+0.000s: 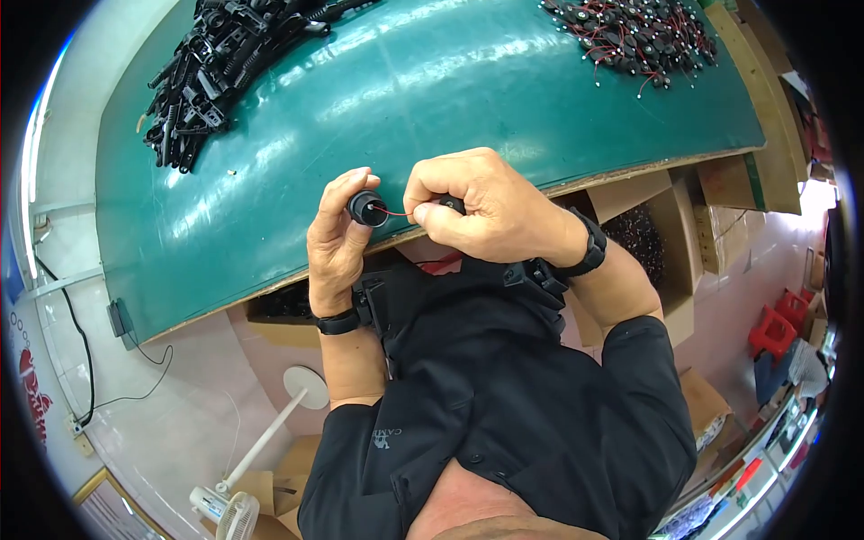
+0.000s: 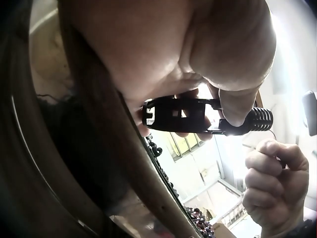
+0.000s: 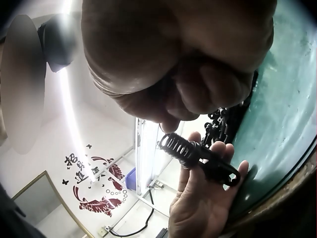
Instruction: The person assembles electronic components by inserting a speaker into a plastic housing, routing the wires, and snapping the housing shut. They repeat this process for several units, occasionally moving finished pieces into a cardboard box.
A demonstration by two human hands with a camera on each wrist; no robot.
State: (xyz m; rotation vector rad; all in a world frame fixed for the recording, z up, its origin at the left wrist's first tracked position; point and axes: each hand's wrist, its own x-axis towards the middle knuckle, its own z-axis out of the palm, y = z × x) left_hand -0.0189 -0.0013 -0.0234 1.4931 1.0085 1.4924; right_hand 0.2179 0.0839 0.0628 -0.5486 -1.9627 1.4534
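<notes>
My left hand [image 1: 333,243] grips a black plastic housing [image 1: 357,208], its round open end turned toward the right hand. In the left wrist view the housing [image 2: 166,115] shows a slotted, frame-like body, with the thumb across it close to the ribbed round end. My right hand [image 1: 495,202] pinches a thin red wire [image 1: 401,214] between thumb and forefinger, just right of the housing. The wire runs into the housing's open mouth. A small black round part [image 1: 453,204] shows within the right hand's curled fingers. The ribbed collar [image 3: 177,148] faces that hand in the right wrist view.
A heap of black plastic housings [image 1: 216,76] lies at the table's back left. At the back right is a pile of black round parts with red wires [image 1: 643,40]. Below the green table's front edge [image 1: 576,184] stands an open cardboard box [image 1: 679,234].
</notes>
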